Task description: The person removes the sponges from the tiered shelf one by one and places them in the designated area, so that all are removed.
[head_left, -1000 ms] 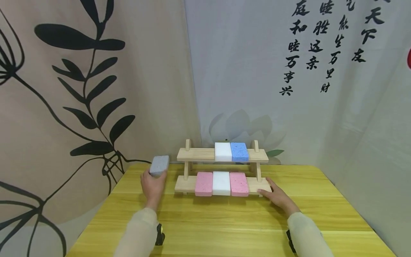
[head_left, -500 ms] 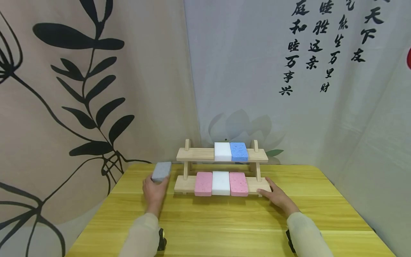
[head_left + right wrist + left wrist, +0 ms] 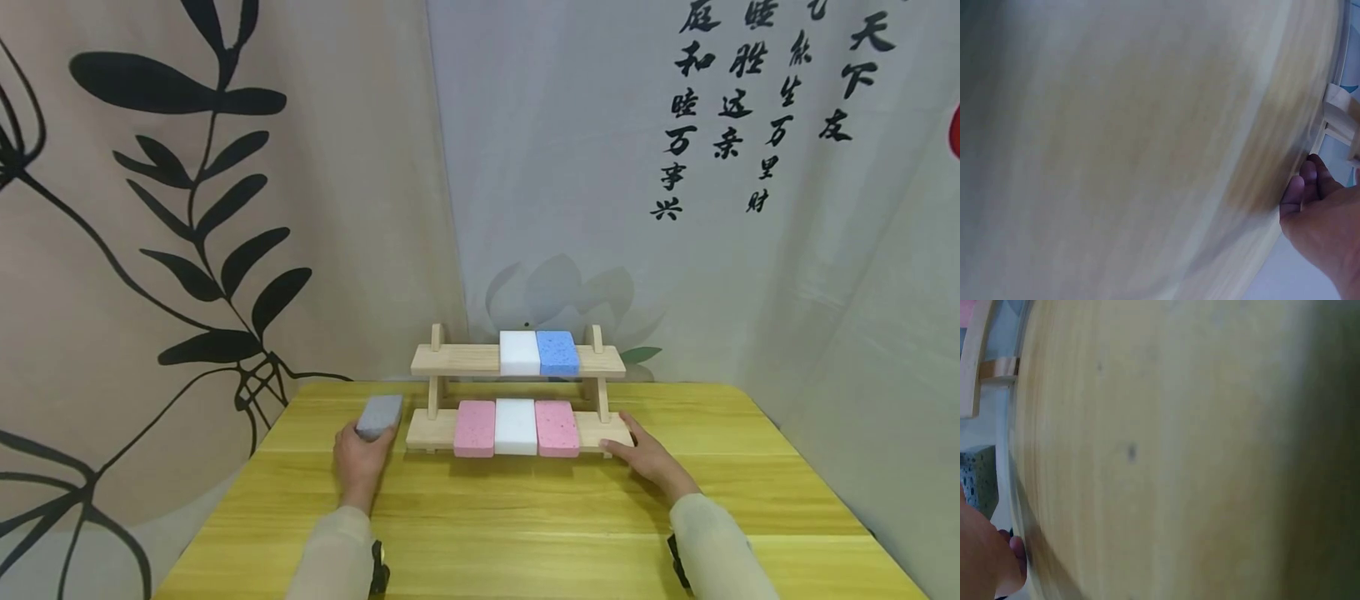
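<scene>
My left hand (image 3: 360, 462) grips a grey sponge (image 3: 379, 416) by its near end, to the left of a two-tier wooden rack (image 3: 454, 361). In the left wrist view the sponge (image 3: 984, 478) shows dark speckles beside the hand. My right hand (image 3: 651, 461) holds the right end of the rack's lower shelf, its thumb at the front edge. On that shelf stand a pink sponge (image 3: 475, 428), a white sponge (image 3: 515, 427) and another pink sponge (image 3: 557, 428), side by side. The upper shelf bears a white sponge (image 3: 519, 353) and a blue sponge (image 3: 557, 353).
The rack stands toward the back of a yellow wooden table (image 3: 525, 525). Behind the table hangs a cloth (image 3: 360, 167) printed with dark plants and black writing. Bare board shows on the upper shelf's left part and at both ends of the lower shelf.
My left hand has lowered the grey sponge and shifted it slightly right, toward the table beside the rack. The right hand stays at the shelf end.
</scene>
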`<state>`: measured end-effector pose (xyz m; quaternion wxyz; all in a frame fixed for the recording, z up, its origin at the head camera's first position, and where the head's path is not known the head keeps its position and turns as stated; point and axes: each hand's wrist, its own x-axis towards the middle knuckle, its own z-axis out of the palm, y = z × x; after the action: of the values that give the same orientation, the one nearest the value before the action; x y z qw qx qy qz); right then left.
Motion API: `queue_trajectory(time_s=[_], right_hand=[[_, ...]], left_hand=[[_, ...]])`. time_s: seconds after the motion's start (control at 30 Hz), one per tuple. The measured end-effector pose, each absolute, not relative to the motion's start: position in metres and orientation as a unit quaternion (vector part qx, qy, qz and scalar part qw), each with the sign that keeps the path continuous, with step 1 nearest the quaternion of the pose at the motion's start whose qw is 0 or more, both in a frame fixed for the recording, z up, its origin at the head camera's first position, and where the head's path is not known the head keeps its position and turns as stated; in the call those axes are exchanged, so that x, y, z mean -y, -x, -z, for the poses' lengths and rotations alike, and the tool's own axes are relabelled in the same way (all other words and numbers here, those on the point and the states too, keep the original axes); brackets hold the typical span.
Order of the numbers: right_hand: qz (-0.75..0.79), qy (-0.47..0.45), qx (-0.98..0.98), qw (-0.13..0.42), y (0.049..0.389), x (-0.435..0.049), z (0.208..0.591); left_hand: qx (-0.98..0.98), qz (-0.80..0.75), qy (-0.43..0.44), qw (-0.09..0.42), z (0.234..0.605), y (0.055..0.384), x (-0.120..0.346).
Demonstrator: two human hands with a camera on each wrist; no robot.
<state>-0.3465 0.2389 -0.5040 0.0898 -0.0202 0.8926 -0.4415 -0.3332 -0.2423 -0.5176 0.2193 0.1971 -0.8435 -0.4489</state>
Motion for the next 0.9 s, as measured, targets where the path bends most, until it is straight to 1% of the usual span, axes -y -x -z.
queue_trajectory(time_s=[0.23,0.9], right_hand=[[0.446,0.024,-0.89,0.089,0.3456,-0.2379,0.5027],[0.447,0.024,-0.89,0.093,0.3448,-0.2392,0.5018]], left_hand=[[0.86,0.436,-0.19,0.187,0.5202,0.3318,0.2434],[0.892,0.374,-0.203,0.154,0.5185,0.3275,0.2461]])
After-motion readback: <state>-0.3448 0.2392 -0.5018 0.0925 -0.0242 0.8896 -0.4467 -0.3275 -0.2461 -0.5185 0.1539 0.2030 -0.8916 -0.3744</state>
